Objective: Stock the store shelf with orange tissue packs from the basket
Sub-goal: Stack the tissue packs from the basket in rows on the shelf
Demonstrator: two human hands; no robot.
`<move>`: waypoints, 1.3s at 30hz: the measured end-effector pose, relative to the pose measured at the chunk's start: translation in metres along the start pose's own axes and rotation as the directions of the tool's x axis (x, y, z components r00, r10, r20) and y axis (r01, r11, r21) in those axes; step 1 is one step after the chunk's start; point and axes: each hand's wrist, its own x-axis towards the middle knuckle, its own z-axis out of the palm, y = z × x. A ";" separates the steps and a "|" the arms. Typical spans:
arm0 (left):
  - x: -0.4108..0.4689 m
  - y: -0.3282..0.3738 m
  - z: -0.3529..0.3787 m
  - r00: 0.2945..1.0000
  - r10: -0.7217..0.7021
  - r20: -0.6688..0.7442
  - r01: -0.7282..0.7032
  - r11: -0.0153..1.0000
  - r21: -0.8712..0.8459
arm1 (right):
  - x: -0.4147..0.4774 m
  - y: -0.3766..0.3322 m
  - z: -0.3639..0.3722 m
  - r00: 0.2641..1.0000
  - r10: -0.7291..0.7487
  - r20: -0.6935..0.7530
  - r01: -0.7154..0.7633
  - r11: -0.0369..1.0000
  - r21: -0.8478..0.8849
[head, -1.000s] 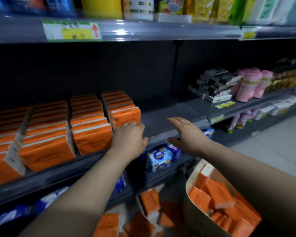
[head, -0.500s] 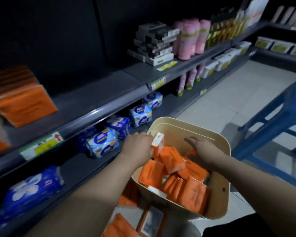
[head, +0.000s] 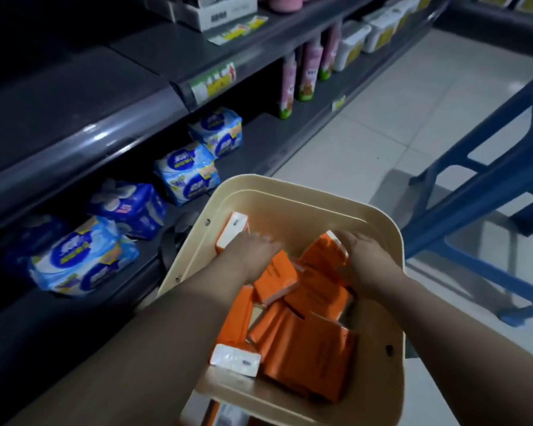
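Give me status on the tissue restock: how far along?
Done: can't judge; the dark metal shelf stretch in view shows no orange packs. In hand: both hands are in the cream plastic basket; the right hand appears to have a grip on a tilted orange tissue pack, while the left hand is blurred beside a white-ended orange pack. Left: a loose pile of orange packs fills the basket, so plenty remains.

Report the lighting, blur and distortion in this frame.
Head view: dim, shelf nearly black upper left; glare streak along its front edge; left hand motion-blurred at the fingers, right hand and its orange tissue pack sharper; wide-angle distortion bows shelf lines.
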 end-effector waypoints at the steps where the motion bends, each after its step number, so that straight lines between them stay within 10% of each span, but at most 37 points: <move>1: 0.008 0.002 0.005 1.000 0.008 0.024 -0.008 1.000 0.021 | 0.001 0.002 0.002 1.000 0.006 -0.001 -0.006 1.000 0.020; 14: 0.026 0.008 0.018 0.998 -0.001 0.062 0.005 0.998 -0.069 | 0.011 0.013 0.013 0.996 0.085 -0.004 -0.083 0.974 0.210; 27: -0.064 -0.043 -0.035 0.901 -0.304 -0.308 0.106 0.845 -0.524 | 0.036 -0.001 0.035 0.974 0.225 0.029 -0.227 0.967 0.111; 39: -0.135 -0.071 -0.071 0.835 -0.461 -0.301 0.256 0.809 -0.529 | 0.010 -0.085 -0.042 0.999 0.033 -0.029 -0.030 0.996 0.086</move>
